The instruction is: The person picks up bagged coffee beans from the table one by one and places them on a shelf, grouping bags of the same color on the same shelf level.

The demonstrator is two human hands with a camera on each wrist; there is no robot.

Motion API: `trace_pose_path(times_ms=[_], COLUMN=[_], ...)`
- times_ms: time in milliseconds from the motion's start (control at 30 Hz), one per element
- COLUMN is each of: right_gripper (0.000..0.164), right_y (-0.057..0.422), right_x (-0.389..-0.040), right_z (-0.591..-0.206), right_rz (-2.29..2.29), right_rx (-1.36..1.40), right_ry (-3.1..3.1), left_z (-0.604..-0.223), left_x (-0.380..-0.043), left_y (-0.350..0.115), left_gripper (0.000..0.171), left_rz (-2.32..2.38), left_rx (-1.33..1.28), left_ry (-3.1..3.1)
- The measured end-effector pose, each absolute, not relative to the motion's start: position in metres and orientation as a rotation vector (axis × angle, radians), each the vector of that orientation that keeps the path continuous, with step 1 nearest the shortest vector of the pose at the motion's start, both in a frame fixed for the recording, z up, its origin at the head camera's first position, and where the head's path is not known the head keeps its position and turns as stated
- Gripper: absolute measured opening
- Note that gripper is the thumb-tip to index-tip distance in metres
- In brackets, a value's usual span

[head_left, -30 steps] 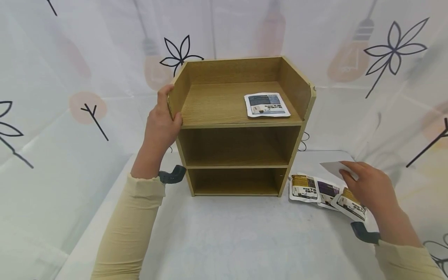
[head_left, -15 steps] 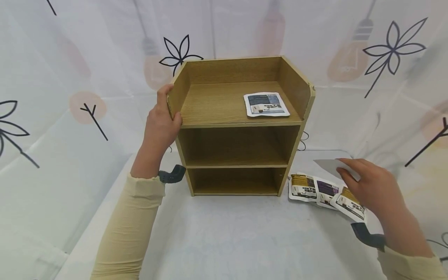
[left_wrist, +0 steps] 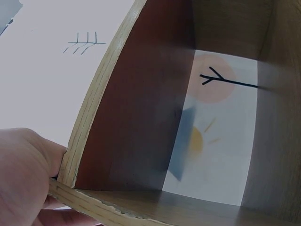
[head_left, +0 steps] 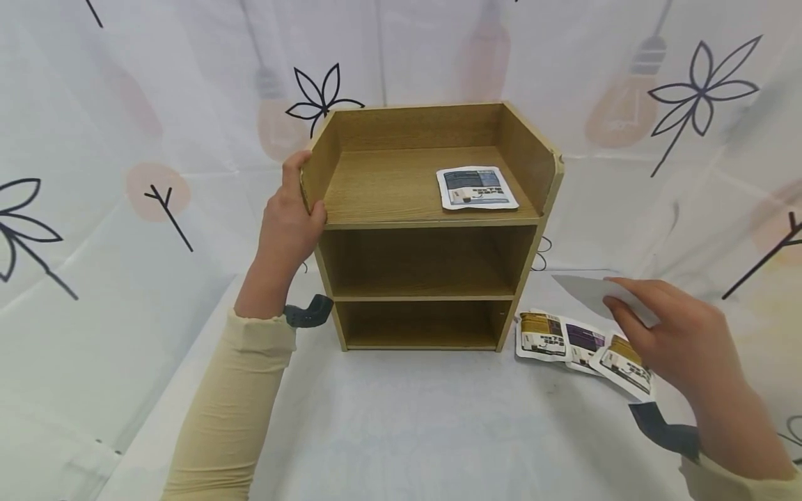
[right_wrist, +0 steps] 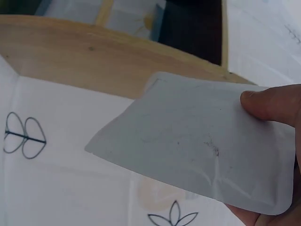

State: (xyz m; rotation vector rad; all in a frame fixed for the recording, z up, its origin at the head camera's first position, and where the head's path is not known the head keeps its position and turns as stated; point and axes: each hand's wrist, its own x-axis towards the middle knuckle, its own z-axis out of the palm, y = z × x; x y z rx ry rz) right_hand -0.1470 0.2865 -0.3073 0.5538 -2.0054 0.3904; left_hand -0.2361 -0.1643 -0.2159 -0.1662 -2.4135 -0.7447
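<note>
At the upper left side panel of a wooden shelf unit point(head_left: 420, 224), my left hand point(head_left: 285, 226) grips the edge, thumb at the front. The left wrist view shows that hand point(left_wrist: 26, 174) at the corner where two boards meet. My right hand point(head_left: 683, 334) pinches a flat pouch point(right_wrist: 188, 146), its plain whitish side facing the right wrist camera. Thumb on one face, the other fingers are mostly hidden behind it. A blue-labelled pouch point(head_left: 477, 188) lies on the top shelf, toward the right.
Below my right hand, a yellow-labelled pouch point(head_left: 541, 337), a purple-labelled pouch point(head_left: 583, 342) and another yellow-labelled pouch point(head_left: 626, 365) overlap on the white table point(head_left: 401, 417). A patterned sheet point(head_left: 207, 90) hangs behind and at both sides.
My right forearm has shifted right and toward me, while the pouch's free tip has moved a little left and up. My left hand keeps its grip on the shelf unit.
</note>
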Motion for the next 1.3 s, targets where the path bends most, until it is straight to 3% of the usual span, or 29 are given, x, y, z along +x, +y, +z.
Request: trace_pose_path(times_ms=[433, 867, 1300], right_gripper=[0.058, 0.043, 0.039], right_y=[0.270, 0.235, 0.207], right_x=[-0.134, -0.133, -0.139], right_z=[-0.289, -0.270, -0.257], right_rz=[0.474, 0.741, 0.804], right_rx=[0.601, 0.729, 0.808], right_ry=[-1.913, -1.705, -1.615], left_z=[-0.216, -0.217, -0.217], left_x=[-0.236, -0.237, -0.237], left_y=[-0.165, -0.165, -0.165], left_gripper=[0.062, 0.063, 0.062], left_rz=[-0.738, -0.743, -0.738], left_rx=[-0.181, -0.180, -0.182], left_ry=[-2.401, -2.396, -2.389])
